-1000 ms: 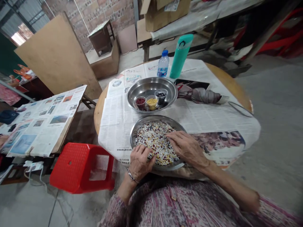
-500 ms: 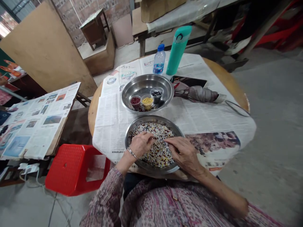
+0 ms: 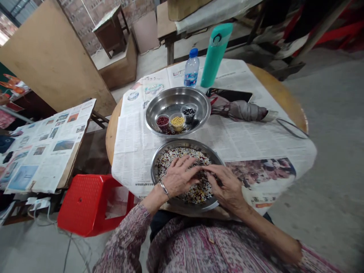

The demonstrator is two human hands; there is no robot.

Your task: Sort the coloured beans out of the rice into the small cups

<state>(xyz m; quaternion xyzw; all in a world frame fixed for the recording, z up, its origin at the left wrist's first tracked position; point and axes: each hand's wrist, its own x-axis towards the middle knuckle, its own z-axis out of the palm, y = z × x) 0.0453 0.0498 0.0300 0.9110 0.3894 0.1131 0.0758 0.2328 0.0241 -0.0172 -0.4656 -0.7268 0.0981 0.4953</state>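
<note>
Over the near steel basin (image 3: pixel 156 177), which holds a mix of white grains and red, yellow and black beans (image 3: pixel 176 153), both my hands meet. My left hand (image 3: pixel 182 175), with a bracelet at the wrist, has its fingers stretched out and apart. My right hand (image 3: pixel 227 186) is curled, thumb and forefinger close together at the left hand's fingertips; anything between them is too small to name. Behind is a second steel basin (image 3: pixel 170 95). In it stand clear cups of red beans (image 3: pixel 163 122), yellow beans (image 3: pixel 178 122) and black beans (image 3: pixel 189 113).
A water bottle (image 3: pixel 191 70), a teal flask (image 3: pixel 216 55), a dark phone (image 3: pixel 230 94) and a folded grey umbrella (image 3: pixel 241 110) lie or stand on the newspaper-covered round table (image 3: pixel 127 140). To the left are a red stool (image 3: pixel 82 204) and another papered table (image 3: pixel 48 148).
My left hand has moved right and unfolded from a closed pinch into spread fingers, now meeting the right hand's fingertips. The right hand has shifted slightly right.
</note>
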